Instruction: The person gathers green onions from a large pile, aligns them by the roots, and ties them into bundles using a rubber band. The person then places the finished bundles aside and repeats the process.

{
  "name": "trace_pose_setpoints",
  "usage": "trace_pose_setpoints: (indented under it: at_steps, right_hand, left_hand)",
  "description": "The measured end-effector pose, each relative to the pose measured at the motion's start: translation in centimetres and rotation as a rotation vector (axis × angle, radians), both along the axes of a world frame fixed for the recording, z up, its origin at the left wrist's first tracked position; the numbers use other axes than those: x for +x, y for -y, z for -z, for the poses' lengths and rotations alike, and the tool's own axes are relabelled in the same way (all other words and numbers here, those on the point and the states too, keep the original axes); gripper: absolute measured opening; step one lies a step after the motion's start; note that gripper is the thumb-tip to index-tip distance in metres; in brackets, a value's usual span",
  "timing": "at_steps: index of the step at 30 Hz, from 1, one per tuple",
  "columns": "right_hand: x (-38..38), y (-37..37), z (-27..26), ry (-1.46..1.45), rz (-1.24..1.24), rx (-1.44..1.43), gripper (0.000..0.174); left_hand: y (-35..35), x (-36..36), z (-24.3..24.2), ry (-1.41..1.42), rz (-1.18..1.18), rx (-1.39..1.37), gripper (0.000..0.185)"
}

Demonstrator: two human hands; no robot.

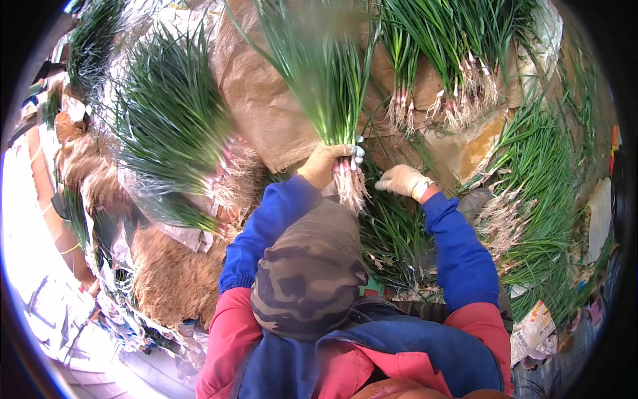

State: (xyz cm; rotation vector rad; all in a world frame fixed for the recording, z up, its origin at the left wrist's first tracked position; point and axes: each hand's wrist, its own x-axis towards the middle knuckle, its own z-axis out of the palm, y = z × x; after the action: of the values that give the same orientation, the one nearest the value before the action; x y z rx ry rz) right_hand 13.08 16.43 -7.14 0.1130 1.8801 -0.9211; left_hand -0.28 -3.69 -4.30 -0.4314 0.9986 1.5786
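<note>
My left hand (323,162), in a pale work glove, is closed around a bunch of green garlic (335,117). The long leaves fan out away from me, and the pinkish bulbs and pale roots hang below the fist, in front of my raised knee in camouflage cloth (309,279). My right hand (402,180), gloved too, is a little right of the root ends and apart from them. Its fingers point left towards the bunch; their tips are too unclear to show whether anything is between them. Loose green garlic (394,224) lies beneath that hand.
A large pile of green garlic (169,114) lies at the left, roots towards me. More bunches (458,60) rest at the far right, above a loose heap (538,199). Brown sheeting (264,99) covers the ground ahead. A fibrous brown mat (174,274) lies at near left.
</note>
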Motion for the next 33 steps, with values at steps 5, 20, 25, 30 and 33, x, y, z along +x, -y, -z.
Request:
trace_pose_setpoints:
  at_steps: [5,20,25,30,33]
  right_hand:
    - [-5.4,-4.6,0.1,-0.382,1.045,0.028,0.036]
    - [-4.8,-11.6,-8.0,-0.349,1.303,-0.479,0.016]
    - [3.5,-22.9,-14.7,-0.833,1.445,-0.125,0.025]
    - [21.1,-33.9,-16.2,-0.540,1.082,0.715,0.029]
    - [28.7,-33.1,-11.7,0.430,-0.334,0.950,0.038]
  left_hand:
    - [0.0,-0.2,-0.4,0.162,-0.068,0.244,0.037]
    - [1.4,-1.1,0.0,0.144,-0.231,0.328,0.037]
    - [1.2,-0.8,0.1,0.110,-0.147,0.325,0.039]
    - [0.2,-0.4,1.1,0.115,-0.189,0.315,0.042]
    - [0.0,-0.4,1.4,0.113,-0.151,0.330,0.044]
